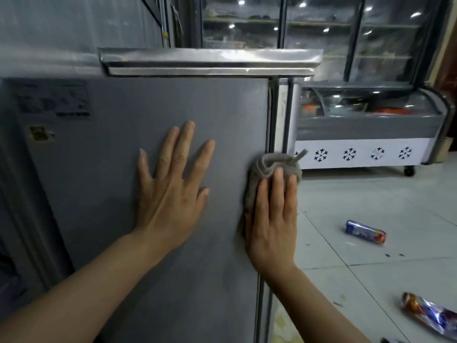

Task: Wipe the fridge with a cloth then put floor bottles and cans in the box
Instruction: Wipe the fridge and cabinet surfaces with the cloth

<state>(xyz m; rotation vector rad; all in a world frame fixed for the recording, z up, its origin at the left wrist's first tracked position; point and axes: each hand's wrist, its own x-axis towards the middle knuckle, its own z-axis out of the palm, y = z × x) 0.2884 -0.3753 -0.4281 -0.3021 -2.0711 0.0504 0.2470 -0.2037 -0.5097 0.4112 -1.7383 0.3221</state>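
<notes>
The grey fridge door fills the left and middle of the view, with a shiny metal handle bar across its top. My left hand lies flat on the door, fingers spread. My right hand presses a crumpled grey cloth against the door's right edge with straight fingers. On the tiled floor to the right lie a blue can on its side and a crushed blue and red can lower down.
A chest freezer with a curved glass lid and snowflake marks stands at the back right on wheels. Behind it rises a glass display cabinet. A label sticker sits on the door's upper left. Light floor tiles stretch to the right.
</notes>
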